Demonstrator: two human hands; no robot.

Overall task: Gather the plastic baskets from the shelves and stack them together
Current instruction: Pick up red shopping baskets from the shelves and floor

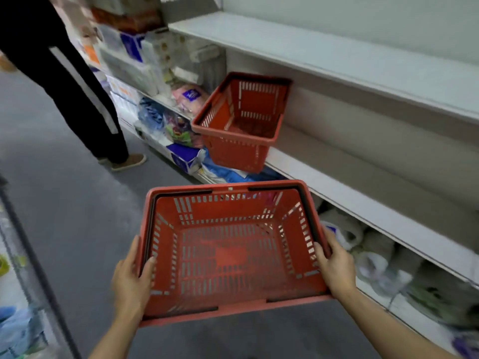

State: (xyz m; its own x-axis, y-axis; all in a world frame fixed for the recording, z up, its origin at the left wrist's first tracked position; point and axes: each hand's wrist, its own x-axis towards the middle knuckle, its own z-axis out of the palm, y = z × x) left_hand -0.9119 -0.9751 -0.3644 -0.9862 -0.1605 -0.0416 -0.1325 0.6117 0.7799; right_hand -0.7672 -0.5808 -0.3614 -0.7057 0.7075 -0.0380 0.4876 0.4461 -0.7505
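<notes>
I hold a red plastic basket (228, 255) level in front of me over the aisle floor. My left hand (131, 278) grips its left rim and my right hand (334, 265) grips its right rim. The basket is empty and its black handles lie folded along the rim. A second red basket (241, 123) sits ahead on the middle white shelf (350, 182), tilted, with its near end hanging over the shelf edge. It is empty too.
Another person's dark-trousered legs (85, 99) stand in the aisle at the left. Packaged goods (155, 73) fill the far shelves; white bags (375, 260) lie on the bottom shelf. The upper white shelf (337, 53) juts out on the right. Grey floor (64, 203) lies ahead.
</notes>
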